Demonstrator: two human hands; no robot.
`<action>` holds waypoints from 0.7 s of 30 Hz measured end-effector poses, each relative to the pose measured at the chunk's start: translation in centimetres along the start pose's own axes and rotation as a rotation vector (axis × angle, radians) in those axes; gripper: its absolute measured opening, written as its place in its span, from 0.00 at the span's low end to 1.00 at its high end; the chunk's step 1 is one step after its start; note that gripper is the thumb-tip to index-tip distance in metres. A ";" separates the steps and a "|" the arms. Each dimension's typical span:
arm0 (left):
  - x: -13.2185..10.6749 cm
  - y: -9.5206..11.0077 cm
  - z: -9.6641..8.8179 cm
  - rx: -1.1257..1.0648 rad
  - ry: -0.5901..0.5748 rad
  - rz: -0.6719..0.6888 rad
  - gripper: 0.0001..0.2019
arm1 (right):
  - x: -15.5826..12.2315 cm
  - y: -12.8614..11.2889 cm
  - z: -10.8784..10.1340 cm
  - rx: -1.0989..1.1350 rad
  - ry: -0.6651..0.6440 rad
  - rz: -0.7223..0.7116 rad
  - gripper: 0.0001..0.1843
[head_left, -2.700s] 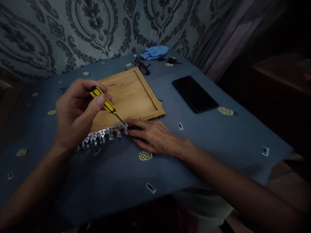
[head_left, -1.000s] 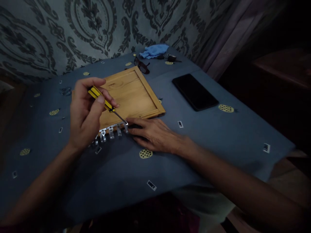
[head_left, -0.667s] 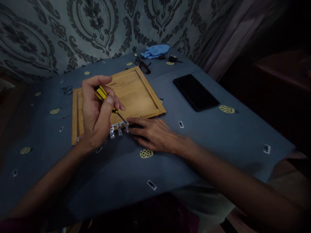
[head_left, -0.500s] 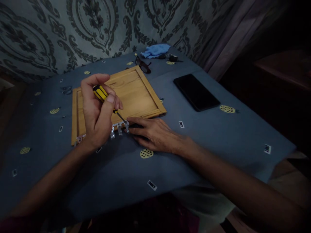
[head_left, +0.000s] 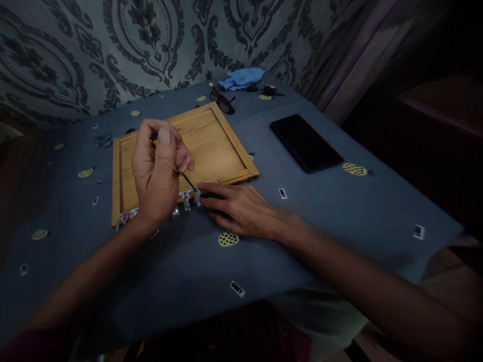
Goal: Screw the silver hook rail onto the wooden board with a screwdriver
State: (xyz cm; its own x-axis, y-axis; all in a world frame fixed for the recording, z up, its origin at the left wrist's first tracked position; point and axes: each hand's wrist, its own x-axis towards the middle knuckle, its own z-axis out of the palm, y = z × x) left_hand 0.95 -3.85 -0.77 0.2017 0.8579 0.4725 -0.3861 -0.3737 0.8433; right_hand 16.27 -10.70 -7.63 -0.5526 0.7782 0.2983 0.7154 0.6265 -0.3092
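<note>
My left hand (head_left: 154,176) is closed around a yellow-and-black screwdriver (head_left: 187,180), its handle mostly hidden by the fingers. The shaft slants down to the right, and its tip meets the rightmost metal hook (head_left: 198,197) on the near edge of a framed wooden board (head_left: 211,146). At that same hook, the fingertips of my right hand (head_left: 245,211) are bent and press against it from the right side. More metal hooks (head_left: 186,202) run leftward along the edge, partly behind my left wrist. The board lies flat.
A black phone (head_left: 305,143) lies right of the board on a blue patterned tablecloth (head_left: 302,261). Beyond the board are dark glasses (head_left: 224,103), a blue cloth (head_left: 242,78) and a dark tool (head_left: 268,90). Scissors (head_left: 102,140) rest at the left. A patterned curtain (head_left: 151,40) hangs behind.
My left hand has rotated and tightened around the screwdriver handle, its thumb now pointing up and covering most of the yellow. The right hand and board have stayed put.
</note>
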 end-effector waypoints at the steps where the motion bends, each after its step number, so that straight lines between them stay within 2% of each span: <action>1: 0.2 0.0 0.1 -0.015 0.000 -0.010 0.17 | 0.0 0.0 -0.1 0.000 -0.010 0.000 0.22; 5: 0.9 0.3 0.1 -0.070 -0.010 -0.117 0.22 | 0.0 -0.1 -0.1 0.002 -0.016 -0.006 0.22; 8: 1.4 0.3 -0.1 -0.091 -0.050 -0.164 0.22 | 0.0 0.0 0.1 -0.002 0.006 -0.010 0.23; 11: 1.7 0.3 -0.3 -0.062 -0.087 -0.158 0.20 | -0.1 0.0 0.2 0.001 0.015 -0.011 0.24; 16: 1.3 0.7 0.1 -0.033 -0.043 -0.137 0.13 | -0.1 0.0 0.1 0.014 -0.003 0.003 0.26; 19: 1.0 1.0 0.3 -0.040 -0.018 -0.167 0.13 | -0.1 0.0 0.2 0.028 -0.003 0.001 0.25; 21: 0.8 1.0 0.3 -0.073 -0.046 -0.178 0.14 | -0.2 0.0 0.3 0.034 0.014 0.001 0.25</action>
State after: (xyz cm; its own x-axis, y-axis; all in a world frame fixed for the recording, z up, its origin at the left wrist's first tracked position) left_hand 0.99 -3.63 0.58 0.3127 0.8906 0.3303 -0.4048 -0.1896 0.8945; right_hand 16.29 -10.84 -7.96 -0.5454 0.7785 0.3106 0.7009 0.6269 -0.3402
